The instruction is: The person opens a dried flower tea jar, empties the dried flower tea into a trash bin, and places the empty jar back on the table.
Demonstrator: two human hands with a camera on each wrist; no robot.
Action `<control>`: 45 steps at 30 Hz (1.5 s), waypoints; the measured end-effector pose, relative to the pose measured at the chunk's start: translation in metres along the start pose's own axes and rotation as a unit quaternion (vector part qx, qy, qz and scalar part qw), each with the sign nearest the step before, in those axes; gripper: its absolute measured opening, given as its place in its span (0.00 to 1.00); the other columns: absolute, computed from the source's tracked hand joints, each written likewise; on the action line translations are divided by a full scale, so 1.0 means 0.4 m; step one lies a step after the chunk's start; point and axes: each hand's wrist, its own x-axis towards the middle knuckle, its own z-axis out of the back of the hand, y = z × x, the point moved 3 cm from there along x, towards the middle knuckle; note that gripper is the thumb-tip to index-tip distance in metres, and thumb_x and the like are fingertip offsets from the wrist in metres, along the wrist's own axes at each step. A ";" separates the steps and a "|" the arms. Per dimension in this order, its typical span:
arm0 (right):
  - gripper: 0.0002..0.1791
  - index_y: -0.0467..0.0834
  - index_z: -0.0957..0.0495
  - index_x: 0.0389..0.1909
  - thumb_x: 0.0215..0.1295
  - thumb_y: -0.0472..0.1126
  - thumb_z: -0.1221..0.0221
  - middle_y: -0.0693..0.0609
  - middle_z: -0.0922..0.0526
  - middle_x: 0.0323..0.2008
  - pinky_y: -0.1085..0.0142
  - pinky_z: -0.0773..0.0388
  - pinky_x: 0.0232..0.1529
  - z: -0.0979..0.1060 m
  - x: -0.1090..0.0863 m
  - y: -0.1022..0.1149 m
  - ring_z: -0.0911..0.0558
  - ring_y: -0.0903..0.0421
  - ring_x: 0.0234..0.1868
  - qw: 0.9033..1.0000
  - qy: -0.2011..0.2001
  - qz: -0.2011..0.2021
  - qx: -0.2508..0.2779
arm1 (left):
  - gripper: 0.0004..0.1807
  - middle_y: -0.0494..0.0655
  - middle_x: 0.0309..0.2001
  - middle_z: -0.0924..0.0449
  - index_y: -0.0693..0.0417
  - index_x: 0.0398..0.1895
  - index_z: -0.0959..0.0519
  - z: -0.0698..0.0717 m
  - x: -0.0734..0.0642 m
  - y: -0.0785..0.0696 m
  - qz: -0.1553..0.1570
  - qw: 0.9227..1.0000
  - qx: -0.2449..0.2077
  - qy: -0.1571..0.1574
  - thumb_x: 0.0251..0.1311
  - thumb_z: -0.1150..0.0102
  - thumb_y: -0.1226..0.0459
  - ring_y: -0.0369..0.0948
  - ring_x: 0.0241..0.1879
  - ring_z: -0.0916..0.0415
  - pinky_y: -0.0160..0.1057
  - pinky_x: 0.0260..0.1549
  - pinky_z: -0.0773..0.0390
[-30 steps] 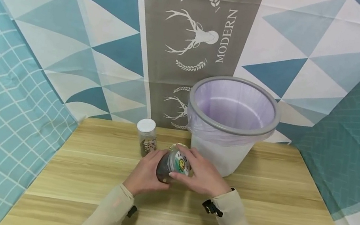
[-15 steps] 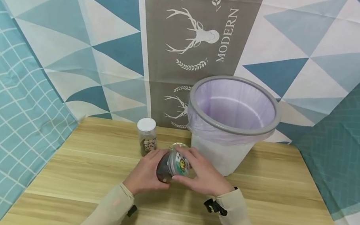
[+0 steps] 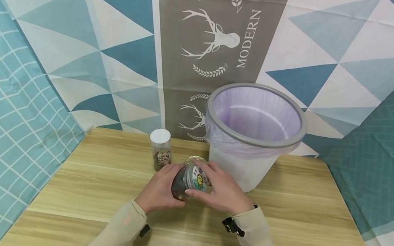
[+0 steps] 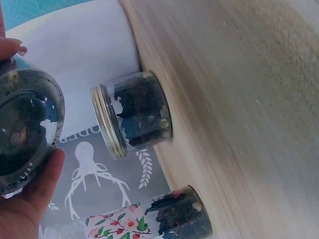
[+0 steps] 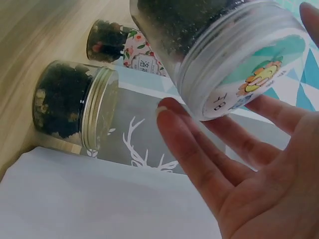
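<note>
A clear jar of dark contents (image 3: 180, 184) is tilted, its lid end towards the right. My left hand (image 3: 159, 191) grips the jar's body from the left. With thumb and fingers around its rim, my right hand (image 3: 226, 193) holds the lid (image 3: 198, 179), which bears a green-and-white label with a yellow figure. In the right wrist view, some of that hand's fingers (image 5: 189, 149) spread out beneath the lid. Behind the held jar stands a second jar with a gold lid (image 4: 107, 122). To its left is a taller, slimmer jar with a white cap (image 3: 160, 137) and a floral label.
A white bin with a grey rim (image 3: 253, 142) and a purple liner stands at the back right, close to my right hand. The wooden table (image 3: 97, 193) ends at a patterned cloth backdrop (image 3: 212, 37) behind and on both sides.
My right hand and wrist shift slightly to the right, then back, at the lid. My left hand and the jar stay in nearly the same place.
</note>
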 end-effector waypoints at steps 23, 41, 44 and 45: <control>0.47 0.59 0.38 0.78 0.59 0.57 0.27 0.50 0.27 0.65 0.51 0.18 0.59 0.004 -0.002 -0.011 0.20 0.51 0.60 0.997 0.016 0.061 0.035 | 0.54 0.50 0.57 0.19 0.56 0.68 0.27 -0.005 -0.004 0.004 0.006 1.000 -0.022 -0.002 0.29 0.14 0.58 0.46 0.54 0.22 0.51 0.51 0.16; 0.47 0.61 0.37 0.77 0.58 0.56 0.27 0.50 0.30 0.69 0.47 0.20 0.62 0.021 -0.010 -0.015 0.22 0.49 0.64 0.997 0.003 0.052 0.053 | 0.54 0.49 0.57 0.19 0.55 0.67 0.28 -0.007 -0.004 0.012 0.009 1.000 -0.018 -0.008 0.27 0.14 0.56 0.47 0.55 0.21 0.51 0.54 0.17; 0.46 0.60 0.36 0.77 0.58 0.57 0.27 0.51 0.29 0.69 0.46 0.21 0.62 0.022 -0.014 -0.017 0.22 0.49 0.65 0.997 -0.005 0.050 0.053 | 0.54 0.50 0.57 0.19 0.55 0.67 0.28 -0.008 -0.005 0.014 0.005 1.000 -0.019 -0.010 0.27 0.14 0.56 0.48 0.56 0.21 0.52 0.54 0.17; 0.46 0.59 0.36 0.77 0.58 0.57 0.27 0.51 0.29 0.69 0.46 0.21 0.62 0.021 -0.016 -0.018 0.22 0.50 0.64 0.997 -0.009 0.049 0.054 | 0.55 0.50 0.57 0.19 0.56 0.67 0.28 -0.008 -0.006 0.015 0.005 1.000 -0.020 -0.010 0.27 0.13 0.57 0.49 0.56 0.21 0.53 0.55 0.17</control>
